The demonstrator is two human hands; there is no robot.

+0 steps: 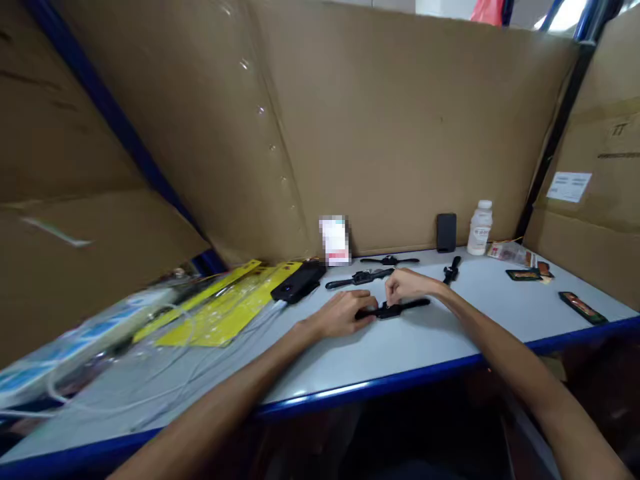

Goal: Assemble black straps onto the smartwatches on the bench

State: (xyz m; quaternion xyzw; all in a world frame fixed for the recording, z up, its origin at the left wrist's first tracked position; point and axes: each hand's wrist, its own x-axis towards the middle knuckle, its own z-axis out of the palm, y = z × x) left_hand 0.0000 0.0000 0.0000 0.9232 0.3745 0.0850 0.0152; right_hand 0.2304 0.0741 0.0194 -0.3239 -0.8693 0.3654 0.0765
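A black spokeshave (393, 311) lies on the table in front of me, its two handles pointing left and right. My left hand (345, 313) is closed around its left handle, pressing it near the tabletop. Over its middle body, my right hand (407, 285) is closed in a pinch from above; whatever sits between those fingertips is hidden. Just behind my hands lies another spokeshave (361, 277), with a further spokeshave (389, 261) against the cardboard. To the right, a spokeshave (451, 269) lies turned at an angle.
Yellow cards in clear plastic (230, 313), a black device (299, 283) with white cables and a power strip (85, 340) occupy the left. A white bottle (481, 228), black box (446, 233) and dark green packets (583, 307) stand or lie right. Cardboard walls (400, 133) enclose the table.
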